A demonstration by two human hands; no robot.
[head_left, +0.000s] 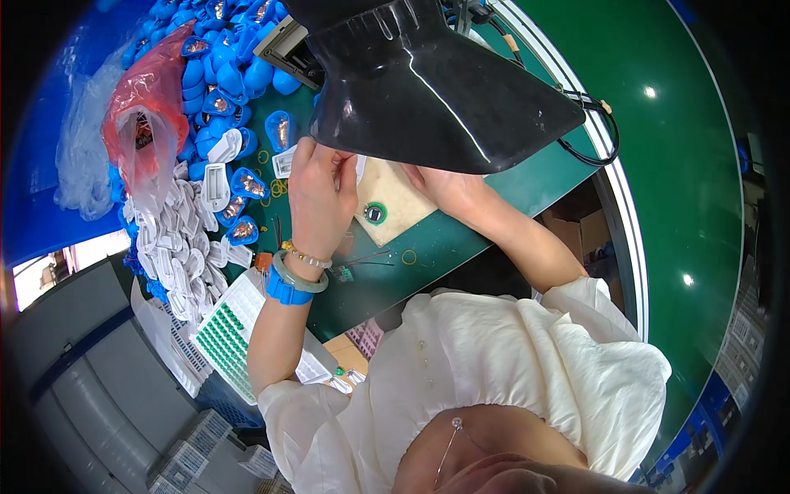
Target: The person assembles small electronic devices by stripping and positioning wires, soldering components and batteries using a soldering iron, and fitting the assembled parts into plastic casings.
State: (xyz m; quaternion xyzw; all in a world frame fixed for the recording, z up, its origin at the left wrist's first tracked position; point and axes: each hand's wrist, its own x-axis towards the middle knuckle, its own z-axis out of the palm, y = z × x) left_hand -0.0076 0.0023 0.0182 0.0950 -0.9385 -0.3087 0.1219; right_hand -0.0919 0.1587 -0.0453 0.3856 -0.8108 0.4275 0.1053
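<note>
A cream-coloured board point(406, 216) lies on the green tabletop under a black hood point(436, 99). On the board rests a small round green circuit board point(375, 213) with a dark square part at its middle. My left hand point(321, 193) is closed at the board's left edge, its fingers curled beside a white piece point(360, 168) partly covered by the hood; what they grip is hidden. From the right, my right hand point(448, 191) reaches over the board, its fingertips out of sight beneath the hood. A blue wristband point(288, 290) and bracelets circle my left wrist.
Blue plastic shells point(218, 103) with copper-coloured insides pile up at the far left, beside white plastic casings point(177, 255) and a red plastic bag point(146, 103). A tray of green parts point(226, 337) stands near my left forearm. Thin wires point(370, 262) and yellow rings point(409, 257) lie nearby.
</note>
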